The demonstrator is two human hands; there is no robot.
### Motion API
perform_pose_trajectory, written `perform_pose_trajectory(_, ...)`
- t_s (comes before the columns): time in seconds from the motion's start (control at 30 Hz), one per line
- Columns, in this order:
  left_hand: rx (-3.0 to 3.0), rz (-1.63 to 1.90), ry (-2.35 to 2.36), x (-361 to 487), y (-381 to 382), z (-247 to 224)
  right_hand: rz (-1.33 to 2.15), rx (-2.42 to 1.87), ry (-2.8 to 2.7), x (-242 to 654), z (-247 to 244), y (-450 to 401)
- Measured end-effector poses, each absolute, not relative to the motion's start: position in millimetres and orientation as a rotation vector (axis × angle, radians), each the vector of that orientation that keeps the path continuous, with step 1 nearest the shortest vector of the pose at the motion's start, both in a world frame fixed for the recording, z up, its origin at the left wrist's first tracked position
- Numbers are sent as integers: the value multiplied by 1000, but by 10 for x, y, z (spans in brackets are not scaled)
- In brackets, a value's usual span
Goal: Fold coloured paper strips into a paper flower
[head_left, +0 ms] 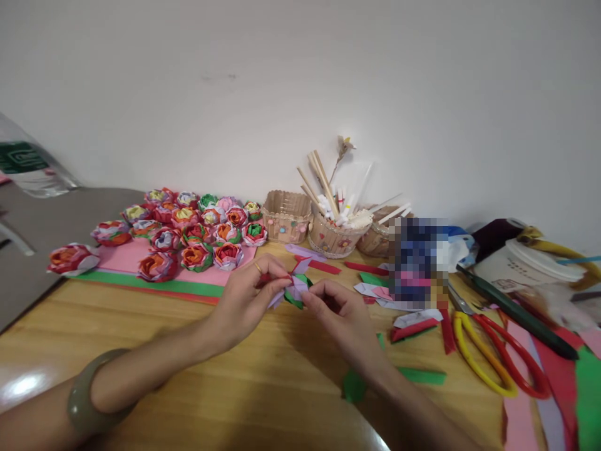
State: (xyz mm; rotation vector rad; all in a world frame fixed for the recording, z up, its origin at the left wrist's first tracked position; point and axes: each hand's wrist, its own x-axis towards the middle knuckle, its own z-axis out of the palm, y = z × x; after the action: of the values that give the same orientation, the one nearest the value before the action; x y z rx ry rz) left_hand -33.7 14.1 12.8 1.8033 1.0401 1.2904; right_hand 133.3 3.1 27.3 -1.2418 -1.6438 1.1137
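Observation:
Between my hands, above the wooden table [225,369], is a small folded paper piece [297,288] in lilac, green and red. My left hand [248,297] pinches its left side between thumb and fingers; a ring is on one finger and a bangle [82,394] circles the wrist. The fingers of my right hand [340,313] are closed on the piece's right edge. Folded paper strips [416,326] in lilac, red and green lie to the right of my right hand, and a red strip [319,265] lies just behind the piece.
Several paper flowers [197,233] cover coloured sheets [188,285] at the left. Behind the hands stand a basket [286,219] and another basket [335,238] holding sticks. At the right are scissors [504,363], a white tub [526,266] and paper sheets [556,376].

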Motion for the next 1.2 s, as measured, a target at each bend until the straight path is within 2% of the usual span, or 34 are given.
perform_pose_trajectory(0.63, 1233, 1246, 941, -346, 250, 203, 1130, -1254, -1587, 1370, 291, 66)
perform_pose_trajectory(0.87, 1114, 1056, 656, -392, 285, 183, 828, -1217, -1357, 1446, 271, 106)
perform_pose_trajectory(1.07, 1111, 998, 644, -387, 261, 175, 1098, -1104, -1550, 1384, 288, 89)
perform_pose_trajectory(1.2, 1155, 968, 689, -376, 252, 152, 1086, -1101, -1541, 1350, 293, 44)
